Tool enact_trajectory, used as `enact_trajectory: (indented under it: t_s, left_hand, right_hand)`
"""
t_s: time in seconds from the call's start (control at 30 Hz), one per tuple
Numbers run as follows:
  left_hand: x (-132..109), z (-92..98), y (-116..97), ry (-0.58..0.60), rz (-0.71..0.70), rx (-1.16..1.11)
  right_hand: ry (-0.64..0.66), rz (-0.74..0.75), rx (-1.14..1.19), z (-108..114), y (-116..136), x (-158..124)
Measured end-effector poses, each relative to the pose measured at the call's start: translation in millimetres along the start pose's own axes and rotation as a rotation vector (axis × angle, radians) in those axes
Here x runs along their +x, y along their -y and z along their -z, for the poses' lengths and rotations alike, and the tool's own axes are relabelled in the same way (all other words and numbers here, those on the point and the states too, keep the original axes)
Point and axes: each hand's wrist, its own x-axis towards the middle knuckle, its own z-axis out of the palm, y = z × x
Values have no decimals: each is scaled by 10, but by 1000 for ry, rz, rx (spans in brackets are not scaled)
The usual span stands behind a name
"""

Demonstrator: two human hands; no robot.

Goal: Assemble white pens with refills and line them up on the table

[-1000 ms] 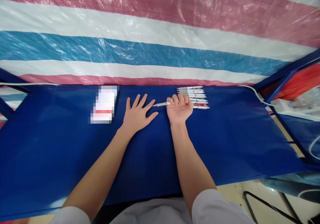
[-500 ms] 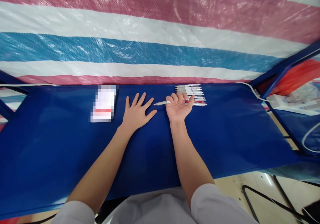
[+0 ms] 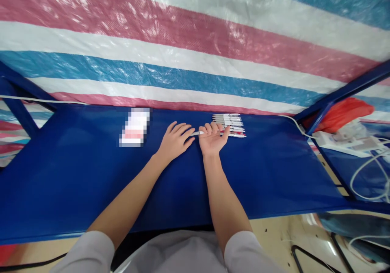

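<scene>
My right hand (image 3: 212, 139) lies palm up on the blue table (image 3: 274, 171) with its fingers curled round a white pen (image 3: 198, 133) whose tip points left. My left hand (image 3: 176, 139) rests beside it, fingers stretched out, and its fingertips touch the pen's tip. Just right of my right hand lies a neat row of several white pens (image 3: 229, 125), some with red ends, side by side near the table's back edge.
A blurred white and red box (image 3: 134, 132) lies left of my hands. A striped red, white and blue tarp (image 3: 183, 61) hangs behind the table. At the right stand a blue frame (image 3: 335, 98), a white power strip (image 3: 338, 143) with cables, and a red bag (image 3: 341, 112).
My left hand slid right and closed its spread fingers until they reached the pen's tip. The right hand kept hold of the pen. The camera tilted up and shifted.
</scene>
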Motion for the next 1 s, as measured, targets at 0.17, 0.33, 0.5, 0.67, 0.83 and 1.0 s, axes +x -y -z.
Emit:
enact_trajectory:
  t_s: [0.17,0.33,0.5,0.67,0.83,1.0]
  left_hand:
    - [-9,39,-3,-1,-26,-9]
    - [-59,150,45,-32,-20,-19]
    - [-89,204,67,-43,-10,-10]
    - [-65,217,29,-23,-43,-9]
    - [-51,234,8,-12,-70,6]
    - [-48,189,-5,-6,-92,15]
  right_hand:
    - [7,-14,-53,-66,12,-69]
    - [-139,-8,-281,-66,153,21]
    - [36,365,-1052,-91,363,5]
    - [818,629,-1764,-92,469,-132]
    - [1084,661,-1902,42,468,-106]
    - [1159,822,-2011,76,490,-37]
